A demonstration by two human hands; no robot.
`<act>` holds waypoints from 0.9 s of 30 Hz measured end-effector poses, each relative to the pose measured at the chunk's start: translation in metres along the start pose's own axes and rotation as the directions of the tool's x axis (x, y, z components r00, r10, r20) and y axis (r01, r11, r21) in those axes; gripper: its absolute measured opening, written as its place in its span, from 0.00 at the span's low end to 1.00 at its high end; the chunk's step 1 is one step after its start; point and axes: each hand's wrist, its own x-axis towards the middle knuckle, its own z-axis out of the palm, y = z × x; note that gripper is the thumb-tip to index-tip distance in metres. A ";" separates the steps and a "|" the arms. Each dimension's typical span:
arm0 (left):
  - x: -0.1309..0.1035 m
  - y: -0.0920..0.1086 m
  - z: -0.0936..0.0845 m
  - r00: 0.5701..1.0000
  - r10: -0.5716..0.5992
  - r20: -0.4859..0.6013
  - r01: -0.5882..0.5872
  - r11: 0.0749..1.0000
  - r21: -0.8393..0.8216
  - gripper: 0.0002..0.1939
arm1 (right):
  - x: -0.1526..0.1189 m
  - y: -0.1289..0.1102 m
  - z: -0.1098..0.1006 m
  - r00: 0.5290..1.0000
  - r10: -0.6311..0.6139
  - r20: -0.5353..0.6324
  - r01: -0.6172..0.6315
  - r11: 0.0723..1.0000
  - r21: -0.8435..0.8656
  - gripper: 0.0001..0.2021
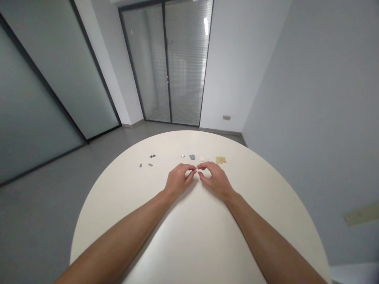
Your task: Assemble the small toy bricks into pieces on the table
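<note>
Above the middle of the white table, my left hand (180, 176) and my right hand (215, 178) meet almost fingertip to fingertip. The thumb and index finger of my left hand are pinched together. Those of my right hand curve in close to the same spot. A tiny whitish bit seems to lie between the fingertips, too small to name. Just beyond the hands are a small pile of white pieces (203, 159), some blue-grey pieces (192, 157) and a small shiny silvery cluster (182, 156). Yellow squares (220, 159) lie past my right hand.
The round white table (189, 244) has its curved far edge beyond the small parts. At the left lie dark little pieces (152, 156) and two grey metallic pieces, one nearer (150, 165). Glass doors (168, 71) and walls stand behind.
</note>
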 end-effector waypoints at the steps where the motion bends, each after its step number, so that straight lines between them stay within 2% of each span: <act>1: 0.000 0.000 0.000 1.000 0.004 -0.002 -0.004 1.000 0.000 0.06 | 0.000 0.000 0.000 1.000 0.001 0.001 -0.001 1.000 0.002 0.08; 27: 0.001 -0.004 0.001 0.999 0.027 0.022 -0.027 0.999 0.022 0.07 | -0.001 -0.001 0.000 0.996 0.072 0.058 -0.074 0.997 0.024 0.06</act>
